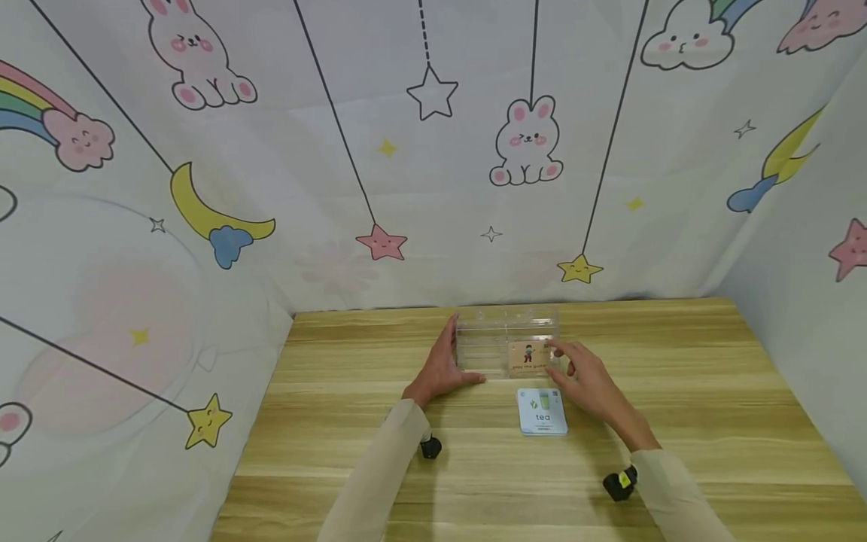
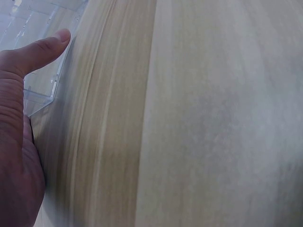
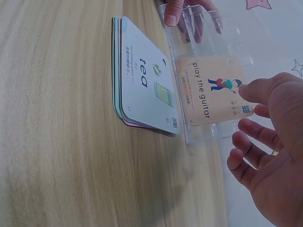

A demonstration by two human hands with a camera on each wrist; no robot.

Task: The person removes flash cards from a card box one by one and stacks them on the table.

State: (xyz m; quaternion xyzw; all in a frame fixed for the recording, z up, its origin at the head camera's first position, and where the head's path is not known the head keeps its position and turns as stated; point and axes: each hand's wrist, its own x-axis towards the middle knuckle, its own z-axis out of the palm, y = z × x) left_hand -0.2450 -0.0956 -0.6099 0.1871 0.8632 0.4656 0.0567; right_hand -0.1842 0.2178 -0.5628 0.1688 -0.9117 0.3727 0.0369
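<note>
A "play the guitar" card (image 3: 213,90) stands inside the clear box (image 1: 504,339) on the wooden surface (image 1: 677,391), long edge running left-right, pinched by the right hand (image 1: 589,380); the left hand (image 1: 443,365), fingers straight, steadies the box's left end.

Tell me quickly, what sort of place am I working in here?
Probably a small tabletop booth set up for children's learning, not a kitchen or workshop. A wooden table is walled by cartoon curtains with rabbits and stars. On it are word flashcards and a clear plastic card box.
</note>
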